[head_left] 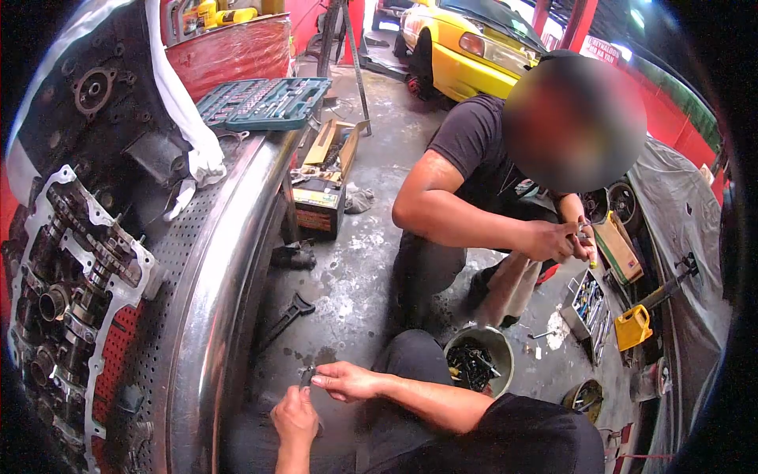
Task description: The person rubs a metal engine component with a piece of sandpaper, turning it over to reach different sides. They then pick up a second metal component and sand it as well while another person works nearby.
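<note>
Low over the floor, beside the metal bench, my left hand [295,415] and my right hand [347,382] meet, both closed. Between their fingertips is a small dark metal part [306,374], too small to make out its kind. Thumb and fingers of my right hand pinch it from the right, while my left hand grips from below. A bucket [505,371] of dark metal parts stands to the right of my right arm. On the floor above my hands lies a black tool with a forked head [288,316].
An engine cylinder head [79,292] rests on the perforated bench [229,261], with a socket set [264,103] at its far end. Opposite me a co-worker [482,189] crouches, hands busy with a small item. A tool tray [588,312] and yellow case [633,328] lie right.
</note>
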`<state>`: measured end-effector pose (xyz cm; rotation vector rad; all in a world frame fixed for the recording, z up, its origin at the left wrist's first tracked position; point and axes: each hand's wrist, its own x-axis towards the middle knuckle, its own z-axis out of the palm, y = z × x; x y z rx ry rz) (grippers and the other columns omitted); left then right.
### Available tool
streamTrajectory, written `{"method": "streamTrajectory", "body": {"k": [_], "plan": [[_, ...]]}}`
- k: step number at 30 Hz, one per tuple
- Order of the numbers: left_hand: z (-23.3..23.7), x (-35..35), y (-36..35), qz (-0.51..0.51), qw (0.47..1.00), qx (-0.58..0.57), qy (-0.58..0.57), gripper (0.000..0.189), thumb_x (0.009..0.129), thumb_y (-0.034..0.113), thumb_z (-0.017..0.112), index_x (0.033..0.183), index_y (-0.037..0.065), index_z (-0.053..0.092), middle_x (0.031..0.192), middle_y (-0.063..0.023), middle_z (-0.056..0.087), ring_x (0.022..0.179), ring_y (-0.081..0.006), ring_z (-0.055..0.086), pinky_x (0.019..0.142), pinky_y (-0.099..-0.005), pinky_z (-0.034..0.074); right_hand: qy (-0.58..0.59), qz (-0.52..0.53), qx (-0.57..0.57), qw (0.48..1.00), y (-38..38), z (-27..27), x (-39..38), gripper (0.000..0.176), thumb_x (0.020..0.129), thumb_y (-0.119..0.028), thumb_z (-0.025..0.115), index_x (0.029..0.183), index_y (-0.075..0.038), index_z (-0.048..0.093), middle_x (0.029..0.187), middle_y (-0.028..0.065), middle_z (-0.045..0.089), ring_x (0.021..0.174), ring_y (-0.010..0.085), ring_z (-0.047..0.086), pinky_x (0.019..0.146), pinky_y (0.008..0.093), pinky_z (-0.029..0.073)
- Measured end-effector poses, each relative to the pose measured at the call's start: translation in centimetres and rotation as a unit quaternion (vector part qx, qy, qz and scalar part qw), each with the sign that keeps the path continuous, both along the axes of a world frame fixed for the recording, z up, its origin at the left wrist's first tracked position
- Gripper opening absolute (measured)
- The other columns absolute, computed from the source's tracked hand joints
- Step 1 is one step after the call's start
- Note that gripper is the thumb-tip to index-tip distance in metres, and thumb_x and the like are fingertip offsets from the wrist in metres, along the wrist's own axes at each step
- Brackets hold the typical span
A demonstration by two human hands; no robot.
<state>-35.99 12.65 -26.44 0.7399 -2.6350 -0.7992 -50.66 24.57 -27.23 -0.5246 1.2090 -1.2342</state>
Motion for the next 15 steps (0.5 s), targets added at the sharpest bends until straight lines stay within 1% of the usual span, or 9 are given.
{"method": "streamTrajectory", "body": {"k": [2, 5, 8, 11, 13, 14, 15], "plan": [[0.0, 0.2, 0.0, 0.003, 0.998, 0.059, -0.035, 0.029, 0.095, 0.030, 0.052, 0.085, 0.004, 0.056, 0.071, -0.0216, 0.062, 0.069, -0.0451, 0.061, 0.060, -0.0522, 0.045, 0.009, 0.006, -0.007, 1.000, -0.1, 0.1, 0.0, 0.032, 0.100, -0.040, 0.049, 0.084, -0.013, 0.046, 0.057, -0.0054, 0.041, 0.048, 0.0041, 0.034, 0.043, 0.0235, 0.026], [-0.6, 0.3, -0.4, -0.013, 0.990, 0.142, 0.010, 0.035, 0.098, 0.034, 0.048, 0.084, 0.003, 0.058, 0.070, -0.0232, 0.062, 0.071, -0.0474, 0.060, 0.060, -0.0520, 0.045, 0.016, 0.011, -0.018, 1.000, 0.0, 0.4, 0.0, 0.032, 0.100, -0.041, 0.051, 0.084, -0.012, 0.048, 0.057, -0.0057, 0.041, 0.049, 0.0040, 0.034, 0.044, 0.0238, 0.026], [-1.3, 0.7, -0.7, -0.017, 0.974, 0.228, -0.004, 0.039, 0.098, 0.036, 0.047, 0.082, 0.003, 0.060, 0.064, -0.0210, 0.059, 0.063, -0.0410, 0.061, 0.057, -0.0478, 0.045, 0.012, 0.016, -0.024, 1.000, 0.2, -0.2, 0.1, 0.031, 0.099, -0.040, 0.051, 0.088, -0.011, 0.051, 0.057, -0.0059, 0.041, 0.049, 0.0042, 0.034, 0.044, 0.0242, 0.026], [-1.0, 0.9, -1.2, -0.028, 0.944, 0.326, -0.052, 0.045, 0.099, 0.039, 0.045, 0.081, 0.002, 0.061, 0.059, -0.0132, 0.057, 0.052, -0.0271, 0.057, 0.051, -0.0388, 0.044, 0.014, 0.028, -0.013, 0.999, 0.5, -0.2, 0.0, 0.030, 0.099, -0.040, 0.051, 0.093, -0.011, 0.054, 0.057, -0.0063, 0.041, 0.048, 0.0043, 0.033, 0.043, 0.0244, 0.026], [-0.5, 1.0, -1.4, -0.038, 0.900, 0.429, -0.073, 0.046, 0.100, 0.040, 0.044, 0.080, 0.002, 0.061, 0.058, -0.0074, 0.055, 0.050, -0.0191, 0.052, 0.049, -0.0334, 0.041, 0.010, 0.043, 0.002, 0.999, 1.0, 0.0, 0.0, 0.029, 0.099, -0.039, 0.051, 0.095, -0.011, 0.055, 0.058, -0.0066, 0.041, 0.048, 0.0043, 0.033, 0.043, 0.0241, 0.025], [-0.2, 1.1, -1.5, -0.043, 0.873, 0.478, -0.083, 0.047, 0.100, 0.040, 0.043, 0.079, 0.002, 0.060, 0.058, -0.0046, 0.054, 0.049, -0.0150, 0.050, 0.048, -0.0307, 0.040, 0.001, 0.046, -0.007, 0.999, 1.0, 0.0, 0.0, 0.029, 0.100, -0.039, 0.051, 0.095, -0.011, 0.055, 0.058, -0.0066, 0.041, 0.048, 0.0042, 0.033, 0.043, 0.0239, 0.025], [0.1, 1.3, -1.7, -0.042, 0.832, 0.548, -0.076, 0.047, 0.100, 0.040, 0.044, 0.079, 0.002, 0.059, 0.057, -0.0036, 0.051, 0.048, -0.0137, 0.047, 0.045, -0.0291, 0.037, -0.010, 0.048, -0.017, 0.999, 1.0, 0.2, 0.2, 0.028, 0.100, -0.039, 0.051, 0.095, -0.011, 0.055, 0.058, -0.0066, 0.040, 0.048, 0.0042, 0.033, 0.043, 0.0236, 0.026]]}}
